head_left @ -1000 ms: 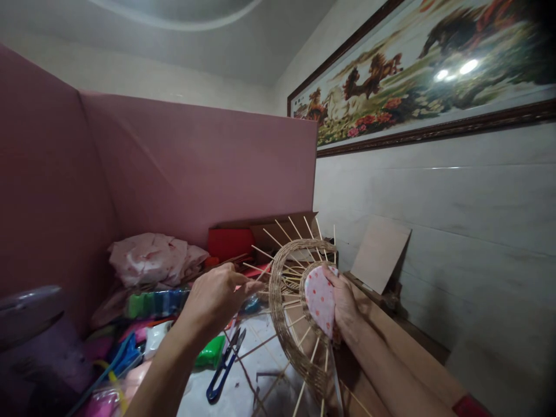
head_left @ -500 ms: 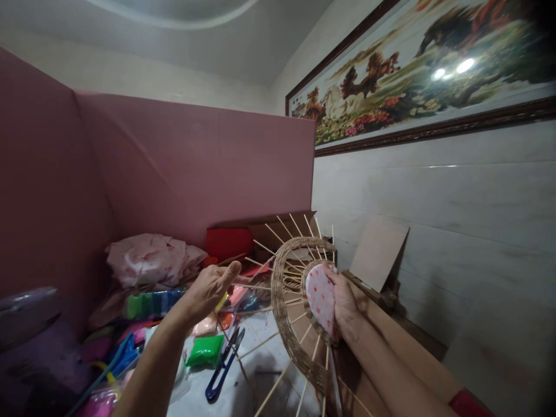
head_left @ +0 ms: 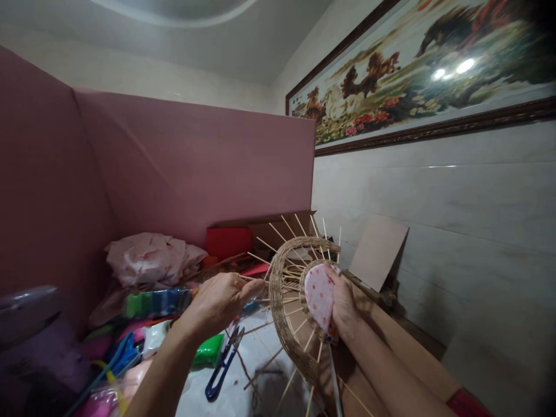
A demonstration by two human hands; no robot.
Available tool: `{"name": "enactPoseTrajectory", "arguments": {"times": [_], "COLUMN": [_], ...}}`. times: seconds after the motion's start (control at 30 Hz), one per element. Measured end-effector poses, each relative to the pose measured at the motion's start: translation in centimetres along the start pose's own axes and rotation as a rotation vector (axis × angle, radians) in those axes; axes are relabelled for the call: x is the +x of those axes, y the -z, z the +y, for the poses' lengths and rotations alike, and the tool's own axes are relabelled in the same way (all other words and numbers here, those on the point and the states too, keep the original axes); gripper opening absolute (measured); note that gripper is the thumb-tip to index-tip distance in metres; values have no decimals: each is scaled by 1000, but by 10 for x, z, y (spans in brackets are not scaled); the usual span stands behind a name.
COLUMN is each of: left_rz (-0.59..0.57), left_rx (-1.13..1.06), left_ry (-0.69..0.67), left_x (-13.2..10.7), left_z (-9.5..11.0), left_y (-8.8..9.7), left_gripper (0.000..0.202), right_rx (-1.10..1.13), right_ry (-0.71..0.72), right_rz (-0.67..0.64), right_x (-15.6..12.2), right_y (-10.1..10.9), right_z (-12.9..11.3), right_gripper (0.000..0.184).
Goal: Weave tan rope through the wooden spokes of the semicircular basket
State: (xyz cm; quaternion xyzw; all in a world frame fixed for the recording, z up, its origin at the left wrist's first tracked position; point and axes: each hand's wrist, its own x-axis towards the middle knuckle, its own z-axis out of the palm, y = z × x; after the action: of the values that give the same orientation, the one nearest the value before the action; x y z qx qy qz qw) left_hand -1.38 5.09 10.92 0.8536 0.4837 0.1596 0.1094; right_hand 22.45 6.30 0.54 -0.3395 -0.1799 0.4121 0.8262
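A round woven basket frame [head_left: 278,313] stands on edge in front of me, with thin bamboo spokes [head_left: 260,243] sticking out all round its rim. Its centre is a disc covered in white cloth with red dots [head_left: 319,298]. My right hand [head_left: 345,304] grips that disc from the right side, fingers curled round it. My left hand [head_left: 221,298] is to the left of the rim, fingers pinched together on a thin strand or spoke at the rim.
Blue-handled snips [head_left: 223,365] lie on the white table below my left hand, beside a green packet [head_left: 208,350]. Pink cloth [head_left: 152,258], colourful bags, a red box [head_left: 230,240] and a cardboard box sit behind. A pink partition [head_left: 174,162] closes the back and left.
My left hand dropped back from a raised, thumb-up position and closed on the rim again. The basket frame turned slightly in my right hand.
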Motion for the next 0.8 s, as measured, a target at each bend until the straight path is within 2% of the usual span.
{"name": "enactPoseTrajectory", "arguments": {"times": [0.13,0.33,0.6,0.8], "left_rz": [28,95,56,-11], "left_rx": [190,283,298,308], "left_ry": [-45,-48,-112,-101], "left_x": [-3,-7,-11,-11], "left_z": [2,5,19,24], "left_y": [1,2,-5,-9], "left_gripper": [58,41,31,28], "right_rx": [-4,-28,-40,-43], "right_ry": [-5,47,52,49], "right_rz": [24,63,117,123], "right_x": [-2,-1,2,3], "right_y": [-2,0,2,3], "right_z": [-1,1,2,3], "right_gripper": [27,28,29,28]}}
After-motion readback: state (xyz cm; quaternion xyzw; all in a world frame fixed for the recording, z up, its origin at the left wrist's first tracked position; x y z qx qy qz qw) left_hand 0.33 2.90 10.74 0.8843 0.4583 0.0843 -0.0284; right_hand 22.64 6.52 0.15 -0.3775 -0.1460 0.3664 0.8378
